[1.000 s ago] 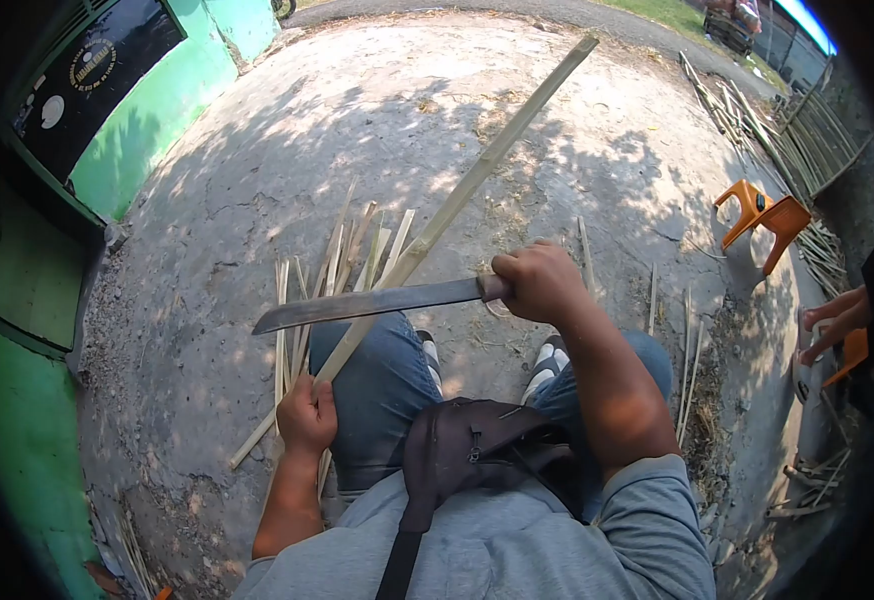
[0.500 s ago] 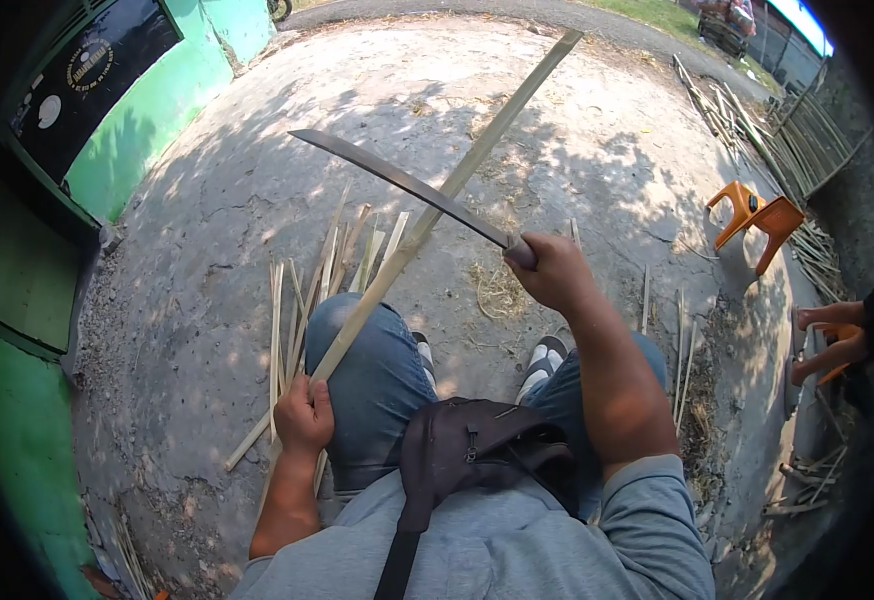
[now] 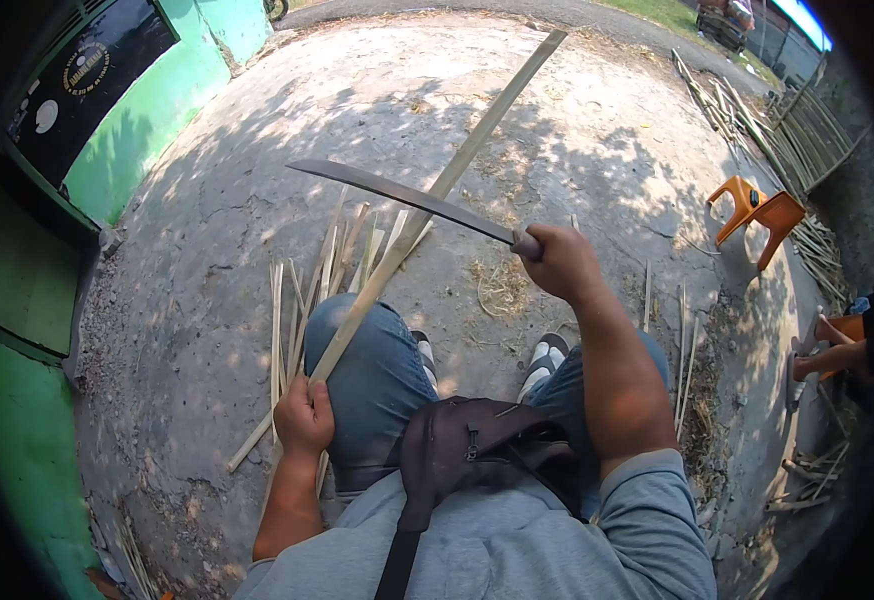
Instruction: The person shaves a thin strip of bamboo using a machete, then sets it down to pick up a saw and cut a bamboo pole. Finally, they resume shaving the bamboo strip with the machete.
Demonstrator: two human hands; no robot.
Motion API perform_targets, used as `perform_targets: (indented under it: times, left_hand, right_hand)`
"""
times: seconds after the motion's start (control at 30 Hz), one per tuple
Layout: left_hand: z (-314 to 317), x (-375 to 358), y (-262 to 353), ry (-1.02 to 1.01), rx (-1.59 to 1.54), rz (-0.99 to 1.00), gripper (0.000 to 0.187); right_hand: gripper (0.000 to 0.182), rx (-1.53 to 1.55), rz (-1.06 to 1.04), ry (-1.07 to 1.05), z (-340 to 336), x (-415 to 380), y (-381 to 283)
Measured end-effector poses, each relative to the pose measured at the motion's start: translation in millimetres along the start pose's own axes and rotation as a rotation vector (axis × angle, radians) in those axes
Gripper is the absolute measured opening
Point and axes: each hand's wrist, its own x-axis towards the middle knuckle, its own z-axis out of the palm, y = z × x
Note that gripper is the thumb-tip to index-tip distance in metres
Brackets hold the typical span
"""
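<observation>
left hand (image 3: 304, 415): long flat bamboo slat (image 3: 435, 195) | right hand (image 3: 560, 262): curved steel machete (image 3: 405, 199)

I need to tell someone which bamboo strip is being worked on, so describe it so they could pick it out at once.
Start at the person's left knee in blue jeans. The left hand beside it grips the lower end of the long bamboo strip, which slants up and away over the concrete ground. Unlike the loose strips lying flat on the ground, it is raised, and the machete blade in the right hand crosses it.

Bare concrete (image 3: 597, 150) open ahead, bamboo strips (image 3: 342, 265) left (scattered), orange stool (image 3: 757, 215) right
</observation>
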Motion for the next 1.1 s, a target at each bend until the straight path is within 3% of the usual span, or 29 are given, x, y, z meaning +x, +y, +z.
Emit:
perform_targets:
  times: [0.07,0.17,0.37,0.5,0.63,0.73,0.87,1.1]
  left_hand:
    - [-1.2,-0.2,2.4,0.017,0.038,0.009,0.039]
    - [-0.8,-0.7,2.1,0.042,0.061,0.023,0.041]
    - [5.4,-2.6,-5.3,0.044,-0.03,0.016,0.044]
    - [5.9,-2.4,-6.1,0.035,-0.016,0.013,0.043]
    - [5.4,-2.7,-6.6,0.03,-0.024,0.008,0.042]
    - [5.5,-2.1,-3.0,0.028,-0.072,-0.014,0.042]
    - [4.2,-1.8,-1.0,0.014,-0.042,-0.027,0.042]
    - [2.1,-2.6,0.0,0.018,-0.01,-0.032,0.042]
  right_hand:
    - [0.023,0.068,0.133,0.003,-2.5,-0.7,0.2]
    - [0.025,0.095,0.112,-0.02,-1.2,-4.2,-4.5]
    - [0.015,0.077,-0.128,-0.089,8.4,-9.7,-25.4]
    - [0.009,-0.083,-0.392,-0.276,13.3,-14.9,-40.7]
    - [0.008,-0.134,-0.472,-0.219,10.5,-11.4,-43.6]
    - [0.008,-0.136,-0.392,-0.139,4.1,-4.9,-26.7]
    - [0.013,-0.021,-0.027,-0.048,-2.3,-1.6,-3.7]
    - [0.015,0.115,0.018,-0.084,4.2,-9.0,-14.8]
